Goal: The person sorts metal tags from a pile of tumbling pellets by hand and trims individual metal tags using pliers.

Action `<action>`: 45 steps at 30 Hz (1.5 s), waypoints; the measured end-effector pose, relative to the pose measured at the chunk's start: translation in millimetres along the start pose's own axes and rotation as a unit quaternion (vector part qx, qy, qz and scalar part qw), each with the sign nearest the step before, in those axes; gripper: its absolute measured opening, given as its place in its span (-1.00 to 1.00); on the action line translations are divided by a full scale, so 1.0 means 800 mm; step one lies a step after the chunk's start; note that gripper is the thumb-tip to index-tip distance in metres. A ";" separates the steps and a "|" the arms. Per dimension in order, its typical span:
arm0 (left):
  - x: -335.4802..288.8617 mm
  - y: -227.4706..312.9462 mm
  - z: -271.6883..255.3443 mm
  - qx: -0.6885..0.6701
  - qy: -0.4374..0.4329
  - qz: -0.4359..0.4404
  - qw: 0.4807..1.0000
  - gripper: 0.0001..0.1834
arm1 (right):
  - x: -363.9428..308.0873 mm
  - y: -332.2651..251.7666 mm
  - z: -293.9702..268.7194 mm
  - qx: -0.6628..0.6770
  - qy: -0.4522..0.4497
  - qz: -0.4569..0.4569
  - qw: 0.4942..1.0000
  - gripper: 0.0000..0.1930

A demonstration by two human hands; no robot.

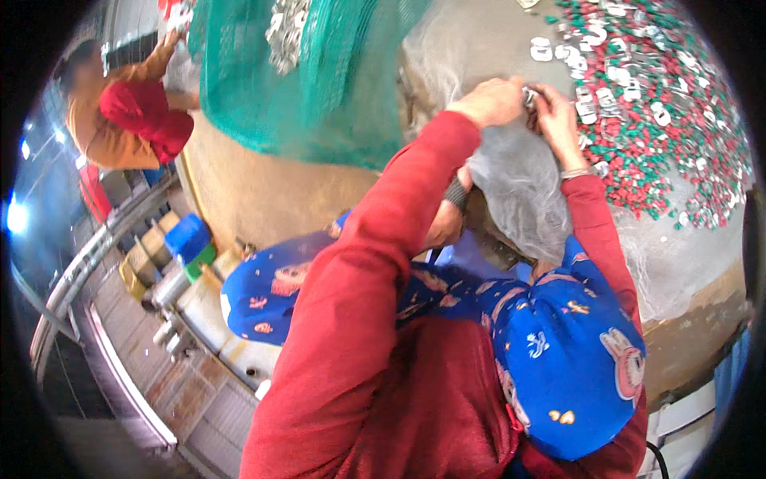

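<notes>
My left hand [492, 101] reaches out with its fingers closed together. Beside it, my right hand [557, 124] has thumb and fingers pinched, fingertips almost touching the left ones. A small silvery metal piece [528, 97] shows between the two hands, partly covered by fingers; which hand grips it more firmly is hard to make out. Just right of the hands spreads a heap of small red and green pieces [630, 172]. Flat whitish metal pieces with openings [542, 49] lie among them and at the heap's near-left edge.
Crumpled translucent sheeting [519, 180] hangs below my hands. Green netting [319, 104] with silvery pieces [287, 32] on it lies at the upper left. A co-worker in orange and red [120, 116] is beyond it. My blue patterned trouser legs [558, 351] are underneath. A blue container [188, 238] stands left.
</notes>
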State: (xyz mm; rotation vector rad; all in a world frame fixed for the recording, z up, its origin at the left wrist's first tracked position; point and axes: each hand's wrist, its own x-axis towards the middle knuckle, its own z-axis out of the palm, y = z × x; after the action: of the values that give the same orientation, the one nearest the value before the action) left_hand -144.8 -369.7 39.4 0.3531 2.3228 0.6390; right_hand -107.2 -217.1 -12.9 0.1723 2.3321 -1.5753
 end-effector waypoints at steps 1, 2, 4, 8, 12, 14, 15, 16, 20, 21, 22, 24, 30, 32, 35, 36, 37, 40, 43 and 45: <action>0.000 -0.014 -0.013 0.017 0.032 0.027 0.999 -0.72 | -0.003 -0.008 -0.011 0.054 -0.004 0.004 0.999 -0.75; -0.012 -0.002 -0.039 -0.057 0.017 0.012 0.998 -0.71 | -0.010 -0.004 -0.025 0.101 -0.005 0.016 0.995 -0.75; -0.059 -0.010 -0.106 -0.375 -0.078 -0.099 0.918 -0.71 | -0.021 -0.046 -0.031 0.308 -0.038 0.054 0.949 -0.76; -0.118 -0.056 -0.098 -0.535 0.006 -0.007 0.845 -0.73 | -0.013 -0.083 -0.063 -0.010 -0.189 0.060 0.980 -0.76; -0.126 -0.013 -0.021 -0.493 0.017 -0.124 0.861 -0.72 | 0.017 -0.156 -0.100 -0.443 -0.178 -0.138 0.868 -0.85; -0.143 -0.023 -0.006 -0.536 0.067 -0.088 0.837 -0.74 | 0.050 -0.285 -0.061 -0.390 -0.210 -0.292 0.847 -0.84; -0.156 -0.033 -0.004 -0.541 0.090 -0.093 0.831 -0.75 | 0.046 -0.358 -0.041 -0.248 -0.209 -0.369 0.871 -0.67; -0.163 -0.035 -0.004 -0.573 0.110 -0.065 0.809 -0.77 | 0.051 -0.390 -0.021 -0.218 -0.134 -0.439 0.861 -0.46; -0.174 -0.041 -0.049 -0.527 0.258 -0.033 0.809 -0.78 | 0.025 -0.448 -0.031 -0.221 -0.109 -0.331 0.911 -0.29; -0.160 -0.028 -0.058 -0.471 0.302 -0.037 0.828 -0.78 | 0.034 -0.395 -0.038 -0.204 -0.059 -0.321 0.923 -0.30; -0.170 0.017 -0.078 -0.381 0.364 -0.019 0.850 -0.79 | 0.008 -0.361 -0.054 -0.071 -0.168 -0.177 0.967 -0.39; -0.163 0.074 -0.085 -0.351 0.371 0.085 0.856 -0.79 | -0.055 -0.314 -0.086 0.232 -0.211 0.184 0.932 -0.57; -0.111 0.177 -0.094 -0.005 0.179 0.220 0.959 -0.76 | -0.126 -0.184 -0.166 0.504 -0.108 0.095 0.852 -0.75; -0.057 0.188 -0.113 -0.150 0.218 0.224 0.938 -0.69 | -0.135 -0.140 -0.178 0.544 -0.086 0.092 0.830 -0.68; 0.014 0.238 -0.130 -0.326 0.245 0.194 0.892 -0.43 | -0.153 -0.105 -0.193 0.602 -0.038 0.104 0.791 -0.60; 0.031 0.252 -0.131 -0.396 0.184 0.165 0.885 -0.39 | -0.153 -0.094 -0.192 0.641 -0.018 0.105 0.760 -0.56; 0.047 0.259 -0.132 -0.461 0.123 0.132 0.869 -0.36 | -0.148 -0.088 -0.192 0.649 -0.021 0.107 0.753 -0.56; 0.088 0.259 -0.135 -0.497 0.031 0.174 0.849 -0.62 | -0.142 -0.085 -0.205 0.642 0.008 0.071 0.763 -0.53; 0.068 0.263 -0.150 -0.503 0.015 0.169 0.847 -0.78 | -0.132 -0.070 -0.226 0.672 -0.026 0.076 0.736 -0.57; 0.044 0.237 -0.143 -0.510 -0.052 0.175 0.840 -0.81 | -0.134 -0.099 -0.231 0.647 -0.051 0.075 0.757 -0.58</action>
State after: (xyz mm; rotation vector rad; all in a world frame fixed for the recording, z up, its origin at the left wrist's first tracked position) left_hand -234.9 -235.5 194.8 0.2762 1.5043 1.8460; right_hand -63.9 -69.1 155.1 0.5203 0.7088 -2.6685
